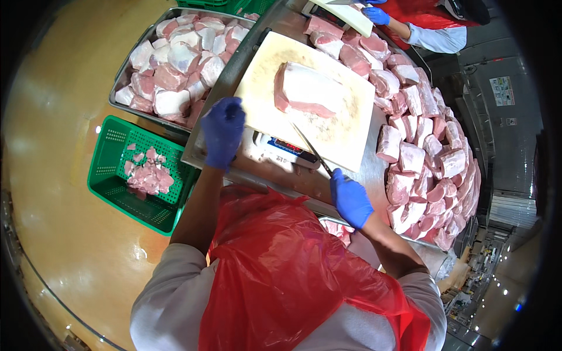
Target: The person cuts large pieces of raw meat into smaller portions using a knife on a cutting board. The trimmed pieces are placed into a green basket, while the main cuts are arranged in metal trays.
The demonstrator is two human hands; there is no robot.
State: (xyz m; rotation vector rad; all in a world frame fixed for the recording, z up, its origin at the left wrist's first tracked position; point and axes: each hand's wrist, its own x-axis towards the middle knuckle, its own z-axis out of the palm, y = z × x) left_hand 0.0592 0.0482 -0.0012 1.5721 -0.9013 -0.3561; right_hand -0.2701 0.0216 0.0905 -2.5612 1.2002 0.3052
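Note:
A slab of pork (307,90), pink with a white fat layer on top, lies on the white cutting board (263,70). My right hand (349,199), in a blue glove, grips a knife (310,146) at the board's near edge. Its blade points up and left, the tip close to the pork's near side. Beside the board's left corner is my left hand (223,133), also gloved in blue. Its fingers are curled closed, apart from the pork; whatever they may hold is hidden.
A scale (284,147) shows partly under the board. Piled pork pieces (421,155) cover the right side. A metal tray (114,96) of pork stands left, above a green basket (105,155) with trimmings. Another person's gloved hand (376,16) works at another board, top right.

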